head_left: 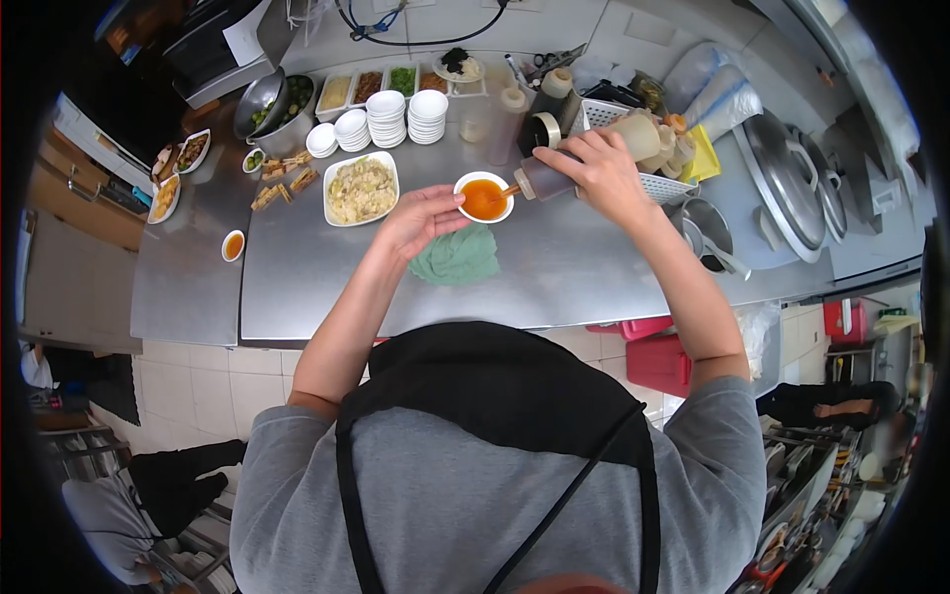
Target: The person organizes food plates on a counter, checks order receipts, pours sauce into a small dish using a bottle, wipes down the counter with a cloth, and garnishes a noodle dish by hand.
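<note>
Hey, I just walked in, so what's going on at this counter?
A person is holding a small white bowl of orange liquid in the left hand, above the metal counter. The right hand grips a squeeze bottle, tilted so its nozzle end is at the bowl; I can't tell for sure whether anything is flowing. A crumpled green cloth lies nearby, and a white dish of pale food sits to the left.

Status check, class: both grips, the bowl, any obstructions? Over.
Left grip holds white bowl. Right grip holds bottle, tilted toward bowl. Orange liquid inside bowl. Nothing blocking.
</note>
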Available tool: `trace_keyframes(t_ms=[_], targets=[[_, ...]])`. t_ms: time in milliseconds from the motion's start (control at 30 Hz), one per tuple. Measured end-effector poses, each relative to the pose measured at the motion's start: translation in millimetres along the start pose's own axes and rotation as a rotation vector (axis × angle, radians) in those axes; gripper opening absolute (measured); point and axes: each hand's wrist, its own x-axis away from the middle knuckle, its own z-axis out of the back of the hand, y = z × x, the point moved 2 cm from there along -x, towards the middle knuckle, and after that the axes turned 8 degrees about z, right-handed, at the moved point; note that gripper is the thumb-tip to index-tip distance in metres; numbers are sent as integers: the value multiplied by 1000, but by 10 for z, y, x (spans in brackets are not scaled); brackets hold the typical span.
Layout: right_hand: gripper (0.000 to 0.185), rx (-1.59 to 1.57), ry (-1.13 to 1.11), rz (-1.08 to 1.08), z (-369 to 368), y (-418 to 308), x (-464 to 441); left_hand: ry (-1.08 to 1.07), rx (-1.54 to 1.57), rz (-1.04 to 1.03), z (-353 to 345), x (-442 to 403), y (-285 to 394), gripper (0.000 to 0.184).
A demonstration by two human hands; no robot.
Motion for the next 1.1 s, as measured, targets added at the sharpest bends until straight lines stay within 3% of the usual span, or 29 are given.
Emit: trace_keyframes(t_ms=[267,367,400,467,533,600,667,767,800,867,967,1000,1033,1100], targets=[[61,-340,43,-341,-360,-167,382,-28,1,9,-137,61,67,30],[64,-809,158,-582,-414,-249,418,-27,-1,2,-180,103,121,30],[64,-805,165,-586,-419,-239,408,-20,4,-3,-183,123,127,31],[70,-1233,377,-762,-493,-188,423,-14,3,0,-177,157,146,31],[72,-1152,392,-760,-557,98,406,-8,2,-2,-144,198,159,32],[68,-1229,619,-907,-448,417,302,60,-14,-1,-35,225,135,33],[67,-1124,711,-910,-300,787,151,72,-9,-3,109,243,103,34],[71,-661,744,-944,-265,1261,48,108,10,-6,316,315,98,35],[71,-665,748,-936,-321,1359,32,130,21,-6,379,341,104,35],[70,-342,687,-883,-507,1533,51,153,47,-20,502,379,120,35],[68,-328,497,-1035,-911,1731,171,196,92,-48,733,412,173,36],[70,-345,368,-1112,-989,1767,200,204,100,-51,823,415,180,36],[75,-155,79,-1309,-1062,1773,193,221,114,-61,938,397,188,36],[78,-63,-148,-1286,-1101,1686,159,263,123,-81,1111,387,236,36]])
